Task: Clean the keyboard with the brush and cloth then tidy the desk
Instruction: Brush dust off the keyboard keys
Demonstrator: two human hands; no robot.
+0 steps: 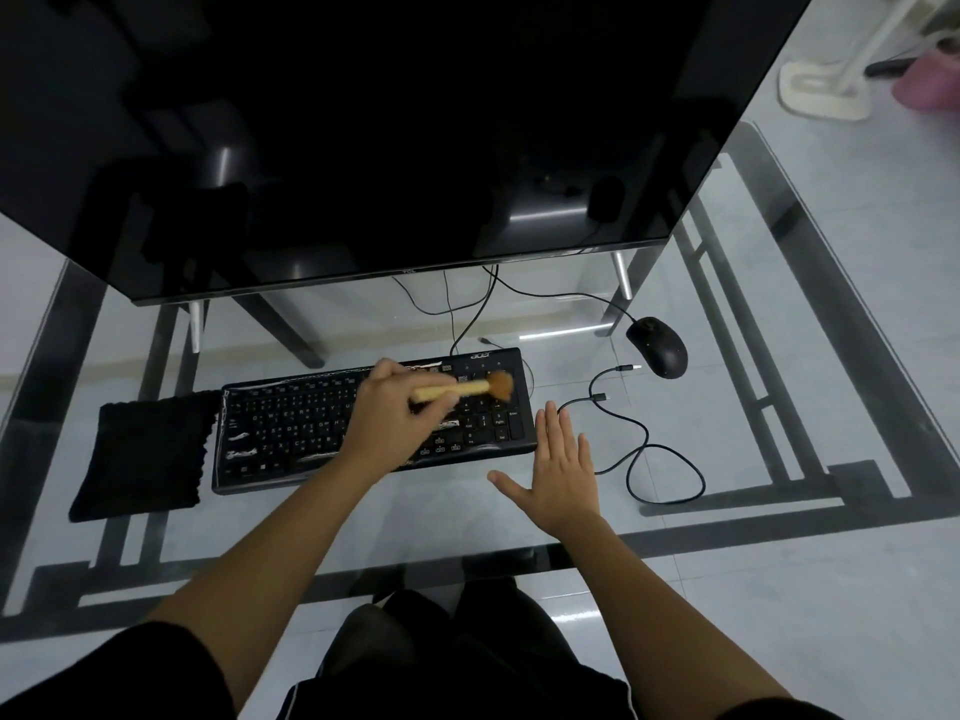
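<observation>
A black keyboard [291, 423] lies on the glass desk [727, 387] in front of me. My left hand [387, 418] is over its right half, shut on a wooden brush [467, 389]. The brush's brown bristles sit above the number pad near the top right corner. My right hand [561, 470] rests flat and open on the glass, just off the keyboard's right end, holding nothing. A black cloth [140, 454] lies flat on the desk, touching the keyboard's left edge.
A large dark monitor [363, 137] stands behind the keyboard on metal legs. A black mouse [657, 346] sits at the back right. A loose black cable [649, 449] loops on the glass right of my right hand.
</observation>
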